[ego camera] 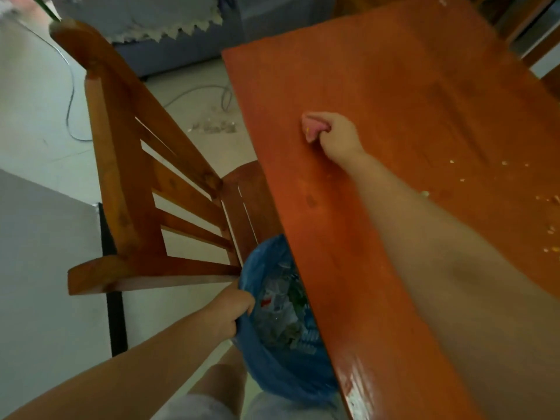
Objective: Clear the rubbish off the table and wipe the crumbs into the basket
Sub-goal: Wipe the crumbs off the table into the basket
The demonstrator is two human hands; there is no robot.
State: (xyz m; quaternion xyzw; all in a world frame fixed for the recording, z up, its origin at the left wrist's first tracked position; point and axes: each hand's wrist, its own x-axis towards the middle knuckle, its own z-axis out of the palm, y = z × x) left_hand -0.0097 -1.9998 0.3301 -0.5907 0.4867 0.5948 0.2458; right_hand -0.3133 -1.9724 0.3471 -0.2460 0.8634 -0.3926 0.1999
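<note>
The right hand [339, 136] clutches a bunched pink cloth [313, 127] pressed on the glossy orange-brown wooden desk [378, 86], with pale crumbs [545, 201] scattered well to its right. The left hand [233, 310] grips the rim of the blue-bagged rubbish basket [281, 353], which sits beside the desk's edge, next to a wooden slatted chair [136, 165].

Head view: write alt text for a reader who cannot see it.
A person's right hand grips a pink cloth on an orange wooden table, while the left hand holds the rim of a blue-lined basket of rubbish against the table's edge. Crumbs lie at the right; a wooden chair stands alongside.
</note>
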